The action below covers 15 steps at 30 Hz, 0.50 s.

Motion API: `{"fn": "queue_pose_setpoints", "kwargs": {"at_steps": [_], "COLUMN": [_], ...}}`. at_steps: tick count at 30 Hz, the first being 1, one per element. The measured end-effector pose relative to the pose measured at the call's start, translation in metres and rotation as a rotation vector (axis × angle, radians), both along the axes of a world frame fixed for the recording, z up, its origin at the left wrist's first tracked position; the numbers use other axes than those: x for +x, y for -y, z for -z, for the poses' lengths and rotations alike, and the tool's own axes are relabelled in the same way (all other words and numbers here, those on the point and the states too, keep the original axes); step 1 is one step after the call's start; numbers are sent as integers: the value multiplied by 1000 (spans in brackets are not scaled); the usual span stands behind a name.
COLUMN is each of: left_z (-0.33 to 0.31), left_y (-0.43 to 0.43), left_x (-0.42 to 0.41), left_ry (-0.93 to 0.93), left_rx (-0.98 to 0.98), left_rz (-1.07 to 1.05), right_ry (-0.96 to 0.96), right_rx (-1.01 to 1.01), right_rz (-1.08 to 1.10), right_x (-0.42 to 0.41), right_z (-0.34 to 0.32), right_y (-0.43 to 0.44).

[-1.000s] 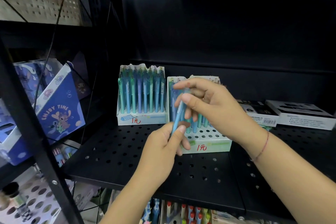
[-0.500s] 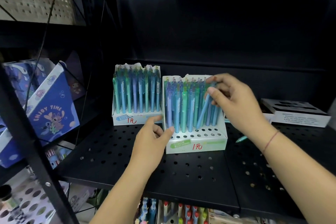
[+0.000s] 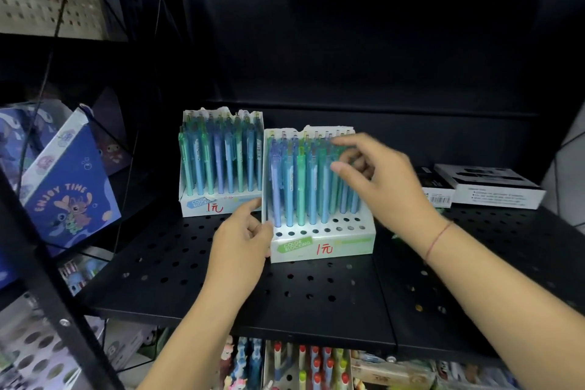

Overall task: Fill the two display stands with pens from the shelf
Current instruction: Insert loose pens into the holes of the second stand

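Observation:
Two white display stands sit on the black perforated shelf point(image 3: 316, 288). The back stand point(image 3: 202, 207) is packed with blue and green pens. The front stand point(image 3: 345, 247) holds several pens point(image 3: 297, 187) in its rear rows, and its front holes are bare. My left hand point(image 3: 242, 244) rests against the front stand's left corner, fingers loosely curled. My right hand point(image 3: 380, 180) hovers at the pen tops on the stand's right side, thumb and forefinger spread apart. A green pen point(image 3: 395, 236) lies on the shelf behind my right wrist, mostly hidden.
Flat black-and-white boxes point(image 3: 487, 190) lie at the shelf's right rear. Blue cartoon folders point(image 3: 69, 187) lean on the neighbouring rack at left behind a black post point(image 3: 47, 279). More pens point(image 3: 304, 364) stand on the shelf below.
My right hand carried a blue pen from my left hand to the front stand's right side, where it now stands among the others. My left hand moved to the stand's left corner.

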<state>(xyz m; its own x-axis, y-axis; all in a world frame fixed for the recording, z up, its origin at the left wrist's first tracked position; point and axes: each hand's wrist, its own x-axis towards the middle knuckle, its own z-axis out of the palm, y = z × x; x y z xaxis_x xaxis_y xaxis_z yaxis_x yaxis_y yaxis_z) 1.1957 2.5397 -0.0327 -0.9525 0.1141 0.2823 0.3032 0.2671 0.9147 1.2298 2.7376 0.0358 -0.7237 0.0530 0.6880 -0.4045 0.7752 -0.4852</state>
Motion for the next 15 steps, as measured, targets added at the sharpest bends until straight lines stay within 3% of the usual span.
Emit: {"fn": "queue_pose_setpoints", "kwargs": {"at_steps": [4, 7, 11, 15], "left_z": [-1, -2, -3, -3], "left_y": [13, 18, 17, 16], "left_x": [2, 4, 8, 8], "left_ry": [-18, -16, 7, 19], "left_rx": [-12, 5, 29, 35], "left_rz": [-30, -34, -18, -28], "right_ry": [33, 350, 821, 856], "right_rx": [-181, -10, 133, 149], "right_rz": [57, 153, 60, 48], "right_x": [-1, -2, 4, 6], "right_z": [-20, -11, 23, 31], "right_y": [-47, -92, -126, -128]}}
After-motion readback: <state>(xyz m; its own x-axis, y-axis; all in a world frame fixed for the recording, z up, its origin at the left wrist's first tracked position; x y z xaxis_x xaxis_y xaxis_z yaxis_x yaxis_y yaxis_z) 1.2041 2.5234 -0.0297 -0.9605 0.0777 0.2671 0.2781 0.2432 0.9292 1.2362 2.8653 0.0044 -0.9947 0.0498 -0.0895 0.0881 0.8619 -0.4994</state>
